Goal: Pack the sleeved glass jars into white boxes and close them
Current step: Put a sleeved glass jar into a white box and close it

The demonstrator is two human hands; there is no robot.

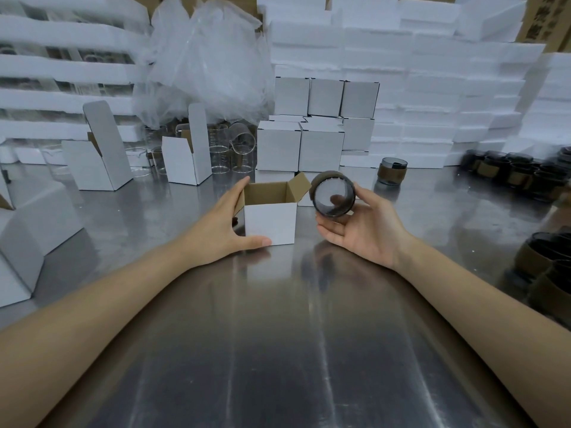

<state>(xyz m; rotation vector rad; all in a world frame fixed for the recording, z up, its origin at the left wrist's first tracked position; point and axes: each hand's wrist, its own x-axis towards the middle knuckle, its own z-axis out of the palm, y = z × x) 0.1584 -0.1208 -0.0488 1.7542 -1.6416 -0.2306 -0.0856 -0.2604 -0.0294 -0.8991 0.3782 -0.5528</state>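
White card, brown inside: the open box (268,223) stands flaps up, no jar showing in it. The left hand (227,223) clasps its left wall, thumb on the front. Just right of it, the right hand (361,233) grasps a sleeved jar (333,197), tipped sideways. Loading step, I'd say: next, turn the jar upright and lower it in. Closed boxes (278,149) stack behind.

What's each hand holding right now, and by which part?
The right hand holds the sleeved glass jar by its side wall, tipped sideways; the left hand grips the open white box round its left front corner.
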